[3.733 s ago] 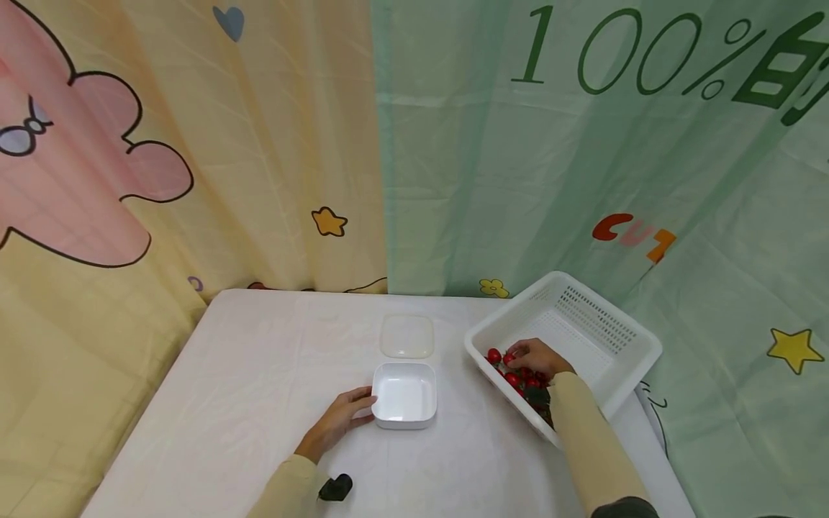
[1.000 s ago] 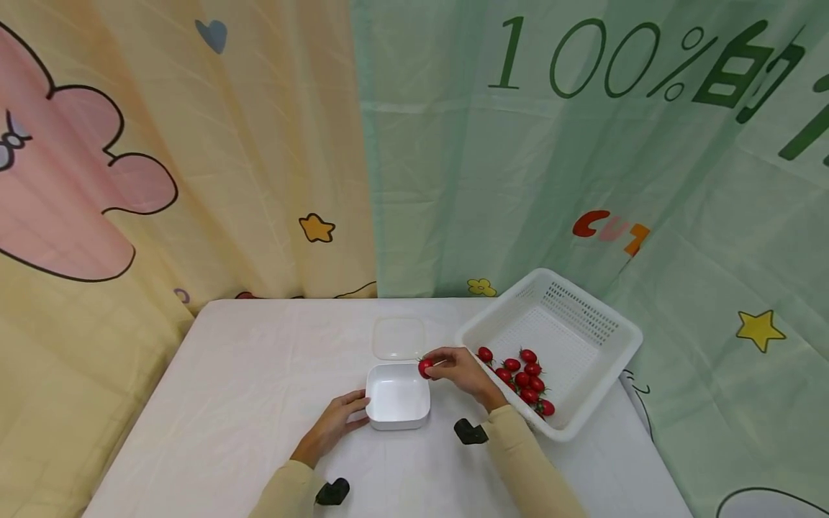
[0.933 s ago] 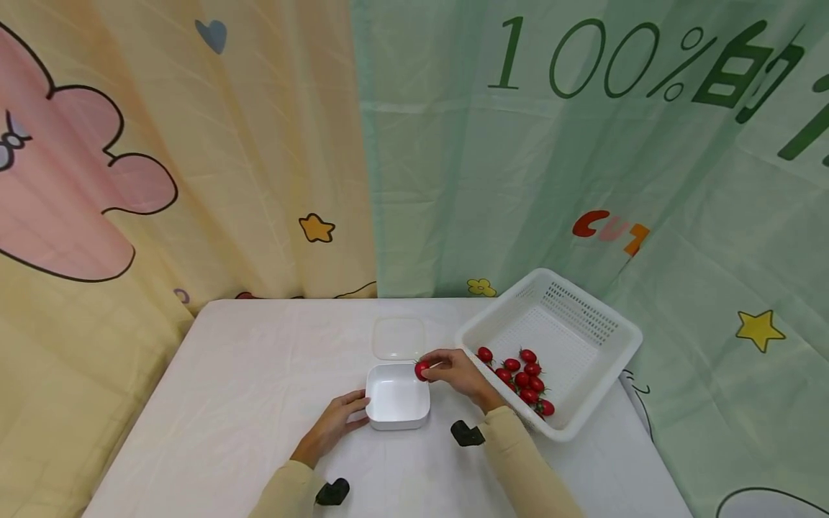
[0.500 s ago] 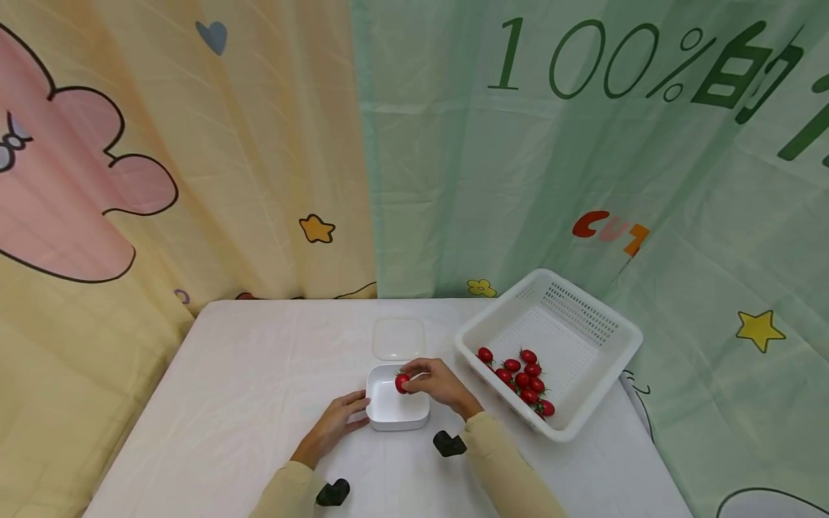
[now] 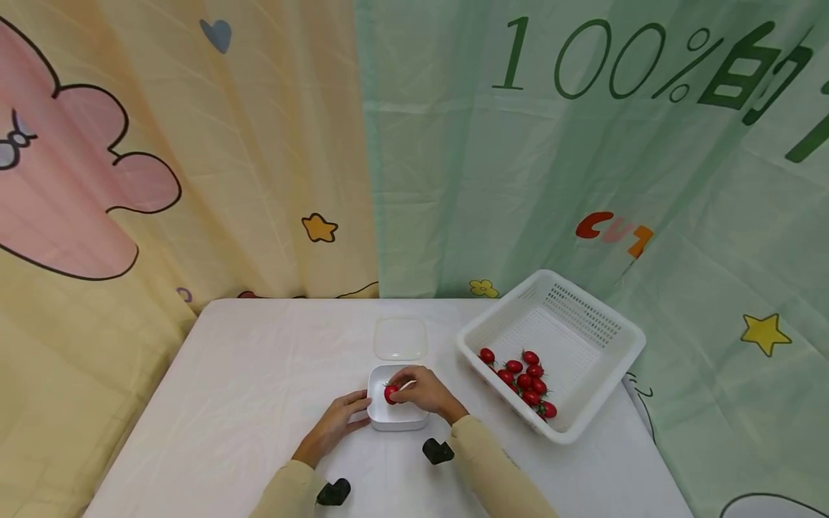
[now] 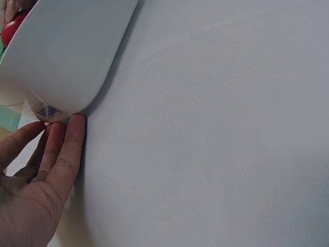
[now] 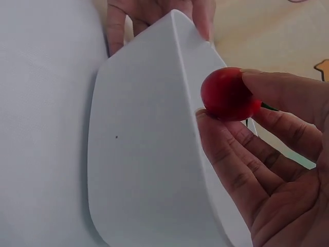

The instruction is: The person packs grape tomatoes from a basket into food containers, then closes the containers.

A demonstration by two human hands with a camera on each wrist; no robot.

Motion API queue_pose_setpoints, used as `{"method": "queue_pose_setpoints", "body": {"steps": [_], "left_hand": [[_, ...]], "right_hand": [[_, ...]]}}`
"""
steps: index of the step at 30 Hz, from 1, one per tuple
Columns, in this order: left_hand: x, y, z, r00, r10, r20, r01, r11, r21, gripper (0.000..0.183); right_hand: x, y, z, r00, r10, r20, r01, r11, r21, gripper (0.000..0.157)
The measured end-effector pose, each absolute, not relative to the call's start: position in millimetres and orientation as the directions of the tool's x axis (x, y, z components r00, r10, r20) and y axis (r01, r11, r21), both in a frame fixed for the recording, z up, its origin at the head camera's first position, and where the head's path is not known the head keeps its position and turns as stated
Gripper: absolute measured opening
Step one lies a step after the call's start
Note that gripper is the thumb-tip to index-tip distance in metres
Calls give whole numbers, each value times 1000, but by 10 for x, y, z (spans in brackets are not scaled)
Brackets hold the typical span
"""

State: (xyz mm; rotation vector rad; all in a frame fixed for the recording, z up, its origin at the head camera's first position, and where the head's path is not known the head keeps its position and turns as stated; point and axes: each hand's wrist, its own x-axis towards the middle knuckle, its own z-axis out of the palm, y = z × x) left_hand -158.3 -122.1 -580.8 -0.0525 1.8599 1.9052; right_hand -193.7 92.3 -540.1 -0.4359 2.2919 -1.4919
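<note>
A white square box [image 5: 399, 424] stands on the white table. My right hand [image 5: 424, 392] pinches a red cherry tomato [image 5: 391, 393] between thumb and fingers over the inside of the box. In the right wrist view the cherry tomato [image 7: 229, 94], with a bit of green stem showing, is at the level of the rim, near the wall. My left hand [image 5: 333, 424] rests its fairly straight fingers against the left side of the box. The left wrist view has its fingertips at the corner of the box [image 6: 72, 56], beside a small printed label [image 6: 49, 110].
At the right, a white perforated basket [image 5: 602, 316] sits at an angle, with several cherry tomatoes [image 5: 524, 381] along its near left side. A translucent lid [image 5: 400, 339] lies behind the box. Patterned curtains [image 5: 440, 180] hang behind the table.
My right hand was in the basket at first, then carried a cherry tomato left to the box and lowered it over the inside. My left hand has stayed at the side of the box.
</note>
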Motion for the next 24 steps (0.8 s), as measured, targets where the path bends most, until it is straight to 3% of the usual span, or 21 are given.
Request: {"method": "queue_pose_setpoints", "body": {"steps": [5,24], "left_hand": [[-1588,-1226,-5809,-885,308,-348,-358,28,933,60],[-1596,-1229,-5834,-894,307,-327,-339,17,941,57]], "right_hand": [[-1921,839,-5433,-872,-477,-112,-127,441,-888,17],[-1878,767,-5402,-841,-509,-183,-169,570,-804,21]]}}
